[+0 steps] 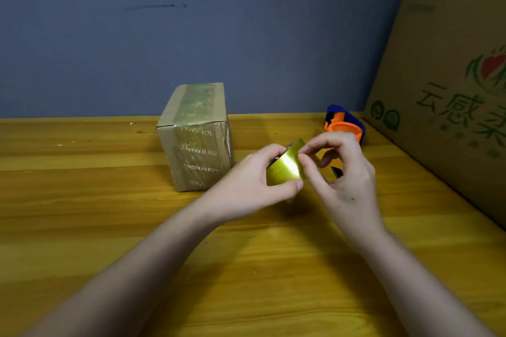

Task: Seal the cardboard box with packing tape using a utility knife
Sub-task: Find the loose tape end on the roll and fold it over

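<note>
A small cardboard box [195,137] stands on the wooden table [109,213] near the back wall, with shiny tape over its top and front. Right of the box, my left hand [252,183] grips a yellowish roll of packing tape [286,168] above the table. My right hand [345,169] pinches at the roll's outer surface with thumb and forefinger. A small dark object [337,171] shows under my right palm; I cannot tell what it is. No utility knife is clearly visible.
An orange and blue tape dispenser [345,123] lies at the back of the table behind my hands. Large printed cardboard cartons [449,96] are stacked along the table's right side. A grey-blue wall [219,22] closes off the back.
</note>
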